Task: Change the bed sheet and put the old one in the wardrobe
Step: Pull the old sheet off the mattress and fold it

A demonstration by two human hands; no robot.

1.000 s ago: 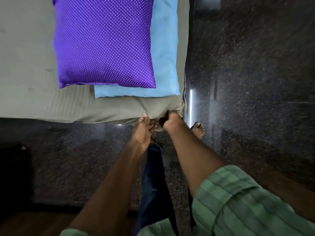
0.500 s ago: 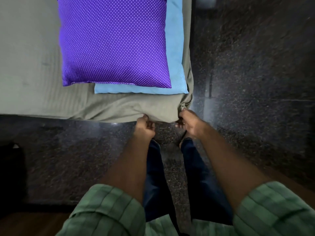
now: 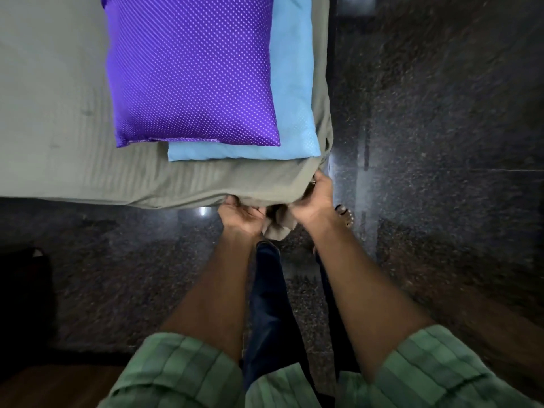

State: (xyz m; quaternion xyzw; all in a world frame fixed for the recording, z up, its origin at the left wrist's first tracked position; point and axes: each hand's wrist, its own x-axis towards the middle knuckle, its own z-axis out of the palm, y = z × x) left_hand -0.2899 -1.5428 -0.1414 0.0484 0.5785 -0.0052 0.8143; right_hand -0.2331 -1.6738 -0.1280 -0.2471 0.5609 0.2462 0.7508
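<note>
A grey-green bed sheet [image 3: 73, 119] covers the bed, whose near right corner lies just in front of me. My left hand [image 3: 241, 216] grips the sheet's lower edge from underneath. My right hand [image 3: 316, 201] holds the sheet at the corner, with a loose fold of cloth hanging between both hands. A purple dotted pillow [image 3: 191, 72] lies on a light blue pillow [image 3: 294, 92] near that corner. No wardrobe is in view.
Dark speckled stone floor [image 3: 441, 142] runs to the right of the bed and under me. A dark object [image 3: 23, 290] stands at the left edge. My legs in dark trousers and one bare foot [image 3: 344, 214] are below the hands.
Both hands have closed in on the bed's corner and a fold of the sheet has come loose and hangs between them. The view has shifted a little toward the corner.
</note>
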